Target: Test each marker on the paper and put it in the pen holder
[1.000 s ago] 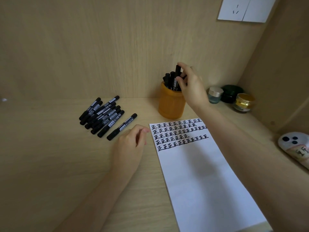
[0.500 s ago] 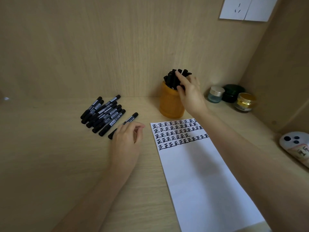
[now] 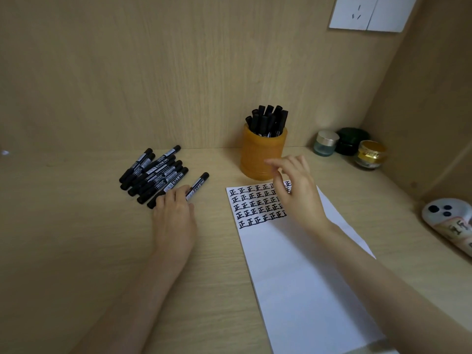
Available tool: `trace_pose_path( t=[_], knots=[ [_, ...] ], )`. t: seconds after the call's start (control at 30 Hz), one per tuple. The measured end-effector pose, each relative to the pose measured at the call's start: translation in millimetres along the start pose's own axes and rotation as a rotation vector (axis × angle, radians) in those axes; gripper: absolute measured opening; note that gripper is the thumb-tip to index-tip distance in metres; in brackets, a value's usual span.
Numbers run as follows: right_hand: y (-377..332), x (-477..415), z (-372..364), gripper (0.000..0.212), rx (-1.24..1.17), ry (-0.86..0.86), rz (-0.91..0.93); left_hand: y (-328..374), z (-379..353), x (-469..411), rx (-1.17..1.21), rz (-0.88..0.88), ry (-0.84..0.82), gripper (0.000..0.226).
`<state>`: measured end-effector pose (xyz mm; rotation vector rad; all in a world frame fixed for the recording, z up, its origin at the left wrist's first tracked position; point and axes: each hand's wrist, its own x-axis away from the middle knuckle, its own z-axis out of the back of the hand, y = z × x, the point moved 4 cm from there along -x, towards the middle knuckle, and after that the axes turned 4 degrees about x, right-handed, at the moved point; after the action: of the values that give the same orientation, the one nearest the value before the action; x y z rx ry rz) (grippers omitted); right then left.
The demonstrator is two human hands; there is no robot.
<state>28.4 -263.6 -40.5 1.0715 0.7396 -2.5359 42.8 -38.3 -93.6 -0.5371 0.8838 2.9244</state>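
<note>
Left grip (image 3: 175,221) pinching one marker (image 3: 199,182), right grip (image 3: 298,195) slack, three jars (image 3: 351,141)

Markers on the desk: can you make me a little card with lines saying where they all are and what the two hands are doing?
Pen holder: orange, upright, just beyond the paper, full of capped black markers
Marker pile: lying flat, left of the holder
Lone marker: beside the pile, held by the left hand
Right hand: open, empty, above the paper's far end
Paper: rows of black test marks at the far end, bare below
Nearby: three small jars in the right corner
</note>
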Motion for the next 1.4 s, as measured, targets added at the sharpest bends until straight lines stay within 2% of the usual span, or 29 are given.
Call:
trace_pose_path(
  t=[0.13,0.27,0.33,0.43,0.53,0.7,0.87,1.03,1.13,1.27,1.4],
  knots=[
    [-7,12,6,0.025,-0.146,-0.026,-0.167,-3,-3,-1,0.061,-0.003,0.010,0.044],
    [-16,19,2,0.022,-0.393,-0.137,-0.418,12,10,1,0.343,-0.087,0.144,0.035],
    [-21,21,-5,0.020,-0.560,-0.246,-0.524,25,14,4,0.535,-0.153,0.096,0.032],
    [-31,23,-17,0.042,-0.788,-0.352,-0.629,45,12,13,0.585,-0.368,-0.084,0.029],
    [-36,22,-19,0.029,-0.854,-0.304,-0.595,53,7,20,0.615,-0.481,-0.183,0.028],
    [-37,27,-16,0.013,-0.861,-0.273,-0.591,48,-3,24,0.575,-0.356,-0.365,0.019],
    [-36,33,-13,0.012,-0.873,-0.276,-0.616,53,1,28,0.521,-0.383,-0.392,0.009],
    [-36,35,-11,0.019,-0.869,-0.320,-0.601,51,-2,30,0.471,-0.325,-0.409,0.012],
    [-36,33,-10,0.024,-0.861,-0.347,-0.581,53,2,32,0.527,-0.297,-0.422,0.015],
    [-38,31,-4,0.019,-0.880,-0.365,-0.541,60,10,35,0.744,-0.243,-0.480,0.013],
    [-35,33,-1,0.017,-0.861,-0.336,-0.561,63,8,41,0.746,-0.281,-0.513,0.011]
  ],
)
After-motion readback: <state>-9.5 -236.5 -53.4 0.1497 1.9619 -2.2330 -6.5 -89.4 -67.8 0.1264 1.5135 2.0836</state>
